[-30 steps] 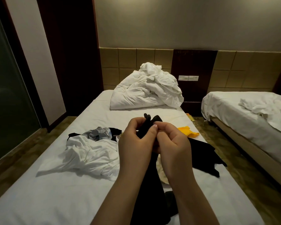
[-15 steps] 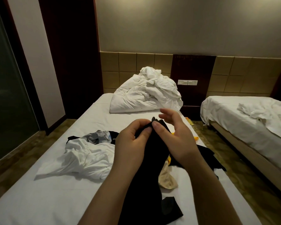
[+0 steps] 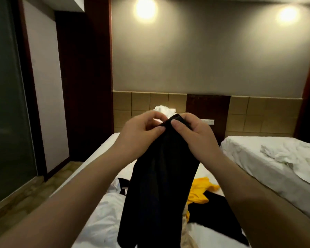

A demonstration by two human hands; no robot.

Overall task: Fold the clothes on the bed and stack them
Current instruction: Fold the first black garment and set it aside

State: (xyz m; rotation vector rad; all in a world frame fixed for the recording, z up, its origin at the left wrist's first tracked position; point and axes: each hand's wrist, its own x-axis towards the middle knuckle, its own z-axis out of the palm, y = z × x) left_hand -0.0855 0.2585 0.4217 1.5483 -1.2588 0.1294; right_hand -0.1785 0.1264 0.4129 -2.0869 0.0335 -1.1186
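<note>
A long black garment (image 3: pixel 159 185) hangs in front of me, pinched at its top edge by both hands. My left hand (image 3: pixel 140 133) grips the top left corner. My right hand (image 3: pixel 195 133) grips the top right, thumb on the fabric. The cloth drops down over the bed (image 3: pixel 100 221) with its white sheet. On the bed lie a yellow garment (image 3: pixel 200 190), another black garment (image 3: pixel 220 217) at the right and a white garment (image 3: pixel 107 208) at the left, partly hidden by the hanging cloth.
A crumpled white duvet (image 3: pixel 164 110) peeks out behind my hands at the headboard. A second bed (image 3: pixel 276 158) with rumpled white sheets stands to the right across a narrow floor gap. A glass panel (image 3: pixel 5 104) and dark wooden wall are at the left.
Both hands have raised the black garment well above the bed, and my view has tilted up toward the wall and lights. My right hand has closed onto the top edge.
</note>
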